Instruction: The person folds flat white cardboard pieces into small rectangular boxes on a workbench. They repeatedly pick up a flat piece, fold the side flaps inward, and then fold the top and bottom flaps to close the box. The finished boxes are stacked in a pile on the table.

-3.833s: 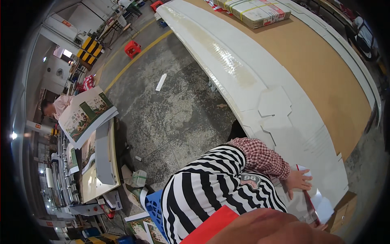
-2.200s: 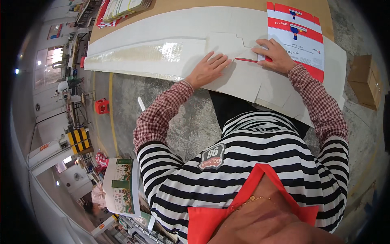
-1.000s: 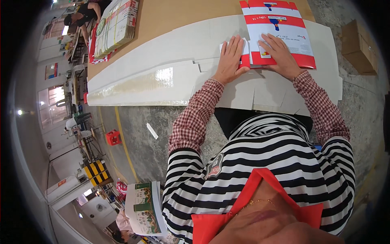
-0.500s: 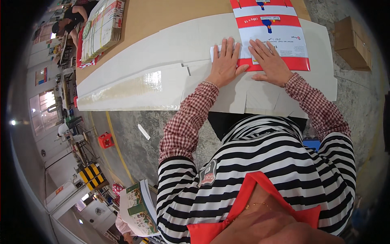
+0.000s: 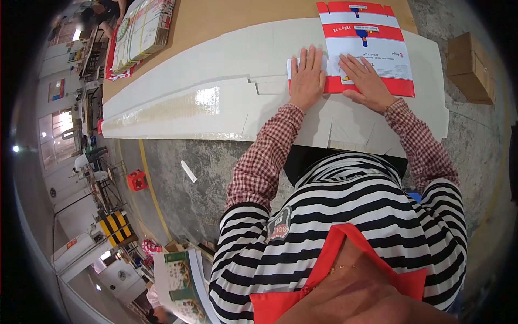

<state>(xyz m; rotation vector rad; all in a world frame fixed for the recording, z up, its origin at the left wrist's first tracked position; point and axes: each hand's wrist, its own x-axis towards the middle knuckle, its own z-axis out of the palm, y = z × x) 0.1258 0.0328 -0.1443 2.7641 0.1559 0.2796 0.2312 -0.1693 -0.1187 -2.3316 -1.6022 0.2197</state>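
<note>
A flat printed carton blank (image 5: pixel 384 59) in red, white and blue lies on the table at the far right of my reach. My left hand (image 5: pixel 309 79) rests flat on its left flap, fingers stretched away from me and covering most of that flap. On the lower part of the main panel lies my right hand (image 5: pixel 368 81), fingers spread and pointing up to the left. Both palms press downward and neither hand grips anything. White cardboard sheets (image 5: pixel 270 51) cover the tabletop beneath the carton blank.
A strapped stack of flat cartons (image 5: pixel 144 33) stands at the far left of the table. On the floor to the right is a brown cardboard box (image 5: pixel 468 67). A red stool (image 5: pixel 137 181) and a white strip (image 5: pixel 189 171) are on the floor at left. Another person (image 5: pixel 102 13) works far left.
My left hand has turned more upright, its thumb drawn in beside the fingers on the flap. My right hand stays flat on the panel, shifted slightly right in view along with the carton blank.
</note>
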